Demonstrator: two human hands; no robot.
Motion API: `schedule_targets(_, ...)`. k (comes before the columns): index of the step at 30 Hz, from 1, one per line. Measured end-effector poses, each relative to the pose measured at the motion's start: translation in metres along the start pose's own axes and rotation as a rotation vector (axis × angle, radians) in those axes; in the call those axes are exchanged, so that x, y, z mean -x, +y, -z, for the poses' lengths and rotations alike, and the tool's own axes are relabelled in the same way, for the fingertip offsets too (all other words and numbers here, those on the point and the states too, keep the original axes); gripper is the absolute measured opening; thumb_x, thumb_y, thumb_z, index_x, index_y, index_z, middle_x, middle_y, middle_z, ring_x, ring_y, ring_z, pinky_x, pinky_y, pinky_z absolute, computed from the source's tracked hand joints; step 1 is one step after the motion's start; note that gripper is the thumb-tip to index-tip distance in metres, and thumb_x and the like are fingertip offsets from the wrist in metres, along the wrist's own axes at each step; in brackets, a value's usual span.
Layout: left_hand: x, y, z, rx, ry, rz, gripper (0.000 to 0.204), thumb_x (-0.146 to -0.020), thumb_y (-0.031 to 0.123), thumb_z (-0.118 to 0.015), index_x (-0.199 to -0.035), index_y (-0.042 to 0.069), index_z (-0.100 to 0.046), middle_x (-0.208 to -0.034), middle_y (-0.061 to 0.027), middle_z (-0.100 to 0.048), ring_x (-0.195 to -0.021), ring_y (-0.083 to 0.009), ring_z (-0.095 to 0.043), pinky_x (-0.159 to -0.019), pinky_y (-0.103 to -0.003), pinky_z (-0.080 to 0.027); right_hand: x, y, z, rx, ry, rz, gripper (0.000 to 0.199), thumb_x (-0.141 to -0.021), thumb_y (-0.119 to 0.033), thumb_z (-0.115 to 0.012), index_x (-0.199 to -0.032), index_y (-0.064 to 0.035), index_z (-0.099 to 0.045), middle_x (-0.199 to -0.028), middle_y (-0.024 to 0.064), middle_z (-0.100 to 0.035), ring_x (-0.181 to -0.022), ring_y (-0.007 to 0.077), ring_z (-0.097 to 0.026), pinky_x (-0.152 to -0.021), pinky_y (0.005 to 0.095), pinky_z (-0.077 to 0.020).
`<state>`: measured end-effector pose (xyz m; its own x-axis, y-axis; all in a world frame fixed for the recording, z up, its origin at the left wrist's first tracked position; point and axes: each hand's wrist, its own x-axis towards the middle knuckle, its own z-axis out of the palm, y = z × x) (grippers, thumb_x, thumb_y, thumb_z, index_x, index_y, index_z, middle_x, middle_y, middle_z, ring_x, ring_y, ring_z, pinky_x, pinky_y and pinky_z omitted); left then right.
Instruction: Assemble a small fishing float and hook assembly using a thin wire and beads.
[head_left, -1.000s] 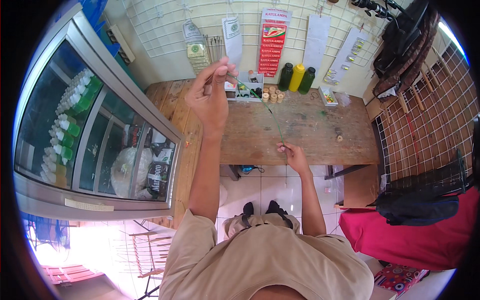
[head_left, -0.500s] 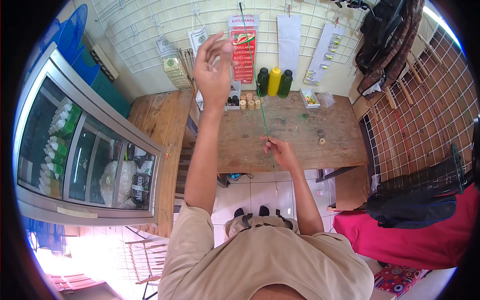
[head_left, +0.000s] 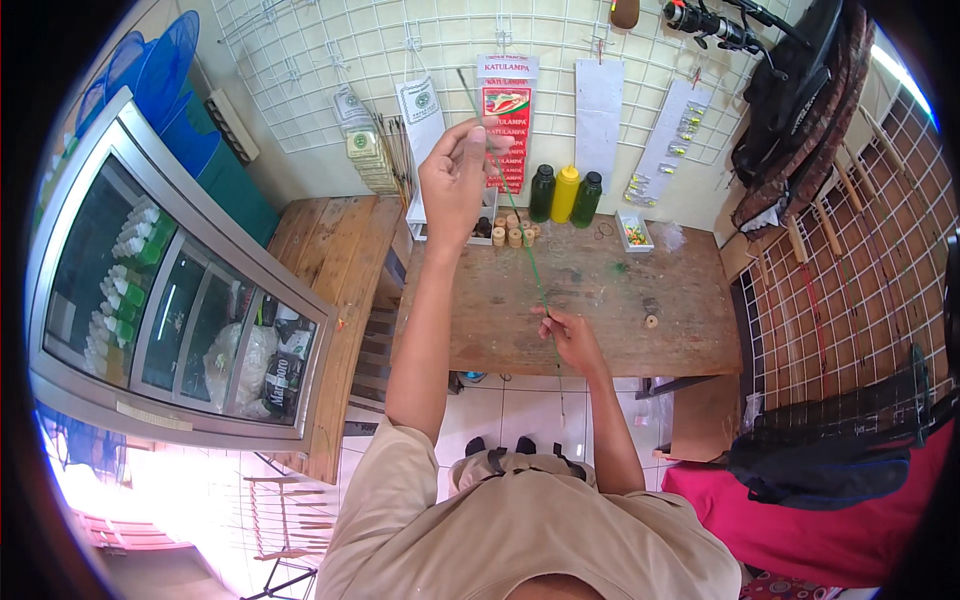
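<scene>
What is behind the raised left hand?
Behind the left hand, a red packet strip hangs on the wire grid; lower, a white tray partly shows. The parts covered by hand and wrist cannot be seen.

Scuffed wooden table (head_left: pixel 480 325), partly hidden white tray (head_left: pixel 417 212), clustered wooden spools (head_left: pixel 514 238), yellow bottle (head_left: pixel 564 197) between two dark green bottles (head_left: pixel 541 197), white box (head_left: pixel 641 248) beside crumpled clear plastic (head_left: pixel 671 238), lone spool (head_left: pixel 651 321) nearer the front

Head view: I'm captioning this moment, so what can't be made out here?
In the head view:
Green rod: partly hidden by the left hand; contact unclear.
White divided tray: middle hidden behind the left wrist.
Brown object: cut off by upper edge.
Pieces in white box: too small to identify.
</scene>
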<state>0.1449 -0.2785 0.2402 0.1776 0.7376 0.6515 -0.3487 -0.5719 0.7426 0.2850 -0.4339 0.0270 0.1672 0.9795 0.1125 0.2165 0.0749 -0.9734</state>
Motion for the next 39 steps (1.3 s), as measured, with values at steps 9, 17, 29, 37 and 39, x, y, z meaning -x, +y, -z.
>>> schedule_targets(9, -0.001, -0.010, 0.002, -0.066, -0.031, 0.013, 0.042, -0.095, 0.024, -0.057, -0.127, 0.000, -0.048, -0.112, -0.0141, -0.063, -0.095, -0.0132, -0.060, -0.070, -0.025, -0.050, -0.007, -0.002, -0.002, -0.046, -0.021, -0.015, 0.027, -0.093, 0.000, -0.049, -0.115, -0.0042, -0.064, -0.070, 0.0013, -0.058, -0.068, 0.0092, -0.054, -0.066, 0.0240, -0.0455)
schedule_targets(17, 0.015, -0.028, 0.004, -0.018, -0.216, 0.271, 0.040, -0.093, 0.032, -0.060, -0.119, 0.002, -0.059, -0.092, -0.0076, -0.069, -0.088, -0.0106, -0.062, -0.072, -0.024, -0.047, -0.020, 0.008, -0.009, 0.010, -0.050, -0.016, 0.028, -0.092, -0.001, -0.050, -0.114, -0.0052, -0.065, -0.072, 0.0039, -0.062, -0.070, 0.0108, -0.059, -0.068, 0.0260, -0.0472)
schedule_targets(29, -0.005, -0.060, 0.020, 0.104, -0.142, 0.226, 0.034, -0.094, 0.030, -0.058, -0.100, -0.002, -0.065, -0.074, -0.0040, -0.064, -0.070, -0.0088, -0.058, -0.065, -0.023, -0.047, -0.053, 0.004, -0.013, 0.088, -0.241, -0.150, 0.031, -0.088, -0.011, -0.061, -0.119, -0.0063, -0.062, -0.092, 0.0059, -0.070, -0.084, 0.0129, -0.064, -0.079, 0.0285, -0.0493)
schedule_targets(37, 0.007, -0.062, 0.016, 0.115, -0.156, 0.280, 0.036, -0.093, 0.032, -0.058, -0.097, -0.003, -0.065, -0.072, -0.0028, -0.062, -0.068, -0.0075, -0.057, -0.063, -0.021, -0.046, -0.092, -0.080, 0.013, 0.187, -0.114, 0.083, 0.036, -0.086, -0.013, -0.063, -0.120, -0.0044, -0.060, -0.103, 0.0106, -0.068, -0.095, 0.0157, -0.062, -0.085, 0.0302, -0.0478)
schedule_targets(39, 0.012, -0.063, 0.014, 0.126, -0.162, 0.288, 0.036, -0.093, 0.033, -0.058, -0.097, -0.003, -0.065, -0.072, -0.0028, -0.062, -0.068, -0.0074, -0.057, -0.063, -0.021, -0.046, -0.110, -0.098, 0.018, 0.122, 0.073, 0.186, 0.034, -0.088, -0.015, -0.062, -0.120, -0.0034, -0.060, -0.105, 0.0106, -0.067, -0.096, 0.0151, -0.062, -0.085, 0.0307, -0.0478)
